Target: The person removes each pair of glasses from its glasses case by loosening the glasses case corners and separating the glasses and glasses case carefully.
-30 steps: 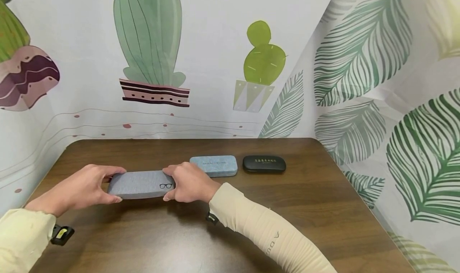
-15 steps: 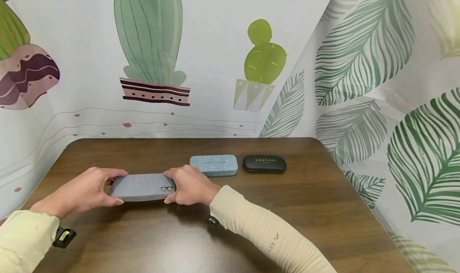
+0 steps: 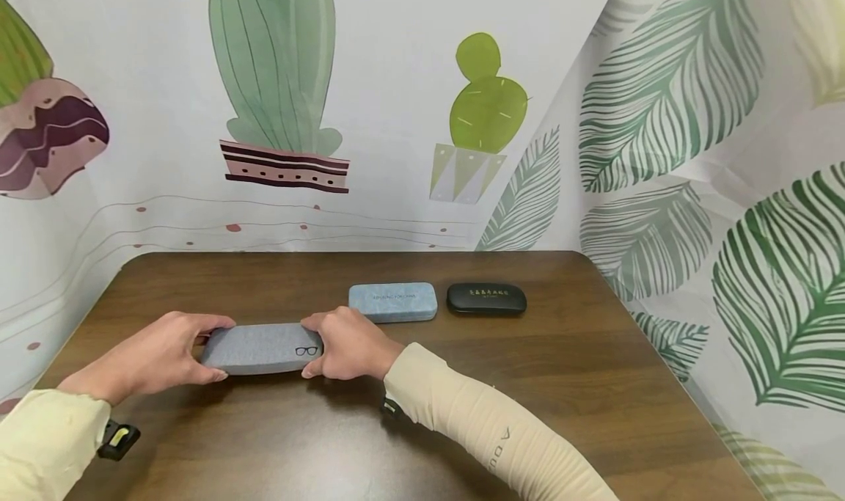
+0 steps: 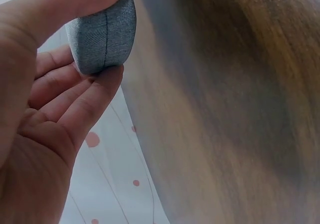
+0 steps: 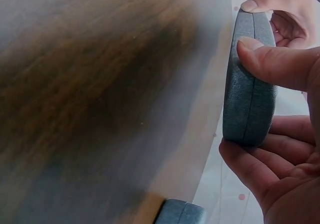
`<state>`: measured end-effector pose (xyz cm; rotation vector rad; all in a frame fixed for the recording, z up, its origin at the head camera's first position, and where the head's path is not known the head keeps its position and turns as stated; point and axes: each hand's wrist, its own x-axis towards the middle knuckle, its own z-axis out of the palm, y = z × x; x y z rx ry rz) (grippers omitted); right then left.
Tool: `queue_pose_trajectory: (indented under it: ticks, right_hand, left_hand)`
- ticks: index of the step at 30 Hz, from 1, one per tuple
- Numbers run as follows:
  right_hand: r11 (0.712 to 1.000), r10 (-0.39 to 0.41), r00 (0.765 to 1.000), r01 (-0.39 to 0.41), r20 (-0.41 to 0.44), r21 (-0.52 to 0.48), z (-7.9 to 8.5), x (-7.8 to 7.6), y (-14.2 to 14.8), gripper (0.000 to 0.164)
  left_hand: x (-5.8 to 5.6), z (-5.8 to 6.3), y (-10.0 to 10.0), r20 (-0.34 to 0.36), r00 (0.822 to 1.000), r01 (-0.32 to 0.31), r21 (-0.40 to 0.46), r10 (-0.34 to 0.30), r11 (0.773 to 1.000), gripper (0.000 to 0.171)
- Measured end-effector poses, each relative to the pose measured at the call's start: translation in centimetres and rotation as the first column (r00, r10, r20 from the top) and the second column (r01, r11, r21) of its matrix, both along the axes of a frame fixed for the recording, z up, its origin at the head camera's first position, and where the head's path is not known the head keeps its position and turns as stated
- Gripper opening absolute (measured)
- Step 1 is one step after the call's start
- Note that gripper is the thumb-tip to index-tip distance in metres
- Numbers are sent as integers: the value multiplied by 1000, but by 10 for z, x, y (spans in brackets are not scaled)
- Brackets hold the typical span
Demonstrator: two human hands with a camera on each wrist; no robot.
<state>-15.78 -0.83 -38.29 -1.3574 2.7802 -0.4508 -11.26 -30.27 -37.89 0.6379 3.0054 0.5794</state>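
A grey fabric glasses case [image 3: 257,345] with a small glasses print at its right end is held level between both hands in the head view. My left hand [image 3: 165,354] grips its left end, thumb on the near side and fingers on the far side. On the right end, my right hand [image 3: 350,343] pinches it the same way. The case looks closed; in the right wrist view the seam runs unbroken along the side of the glasses case [image 5: 250,93]. From the left wrist, the end of the glasses case [image 4: 102,38] sits between thumb and fingertips.
A light blue glasses case [image 3: 396,303] lies just beyond my right hand. To its right is a black glasses case [image 3: 486,298] with gold lettering. Both rest on the brown wooden table [image 3: 528,398], whose back edge meets a printed cloth [image 3: 396,119].
Both hands have brought the grey glasses case slightly lower and nearer in the head view. The grip stays the same, and the other two cases have not moved.
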Motion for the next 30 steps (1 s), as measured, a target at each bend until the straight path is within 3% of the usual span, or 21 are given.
queue_pose_trajectory:
  ticks: [30]
  right_hand:
    - [999,18,999,-16,-36,30,-14,3,-3,58]
  left_hand:
    - [0,-11,-1,38,999,5,2,-5,1000,71]
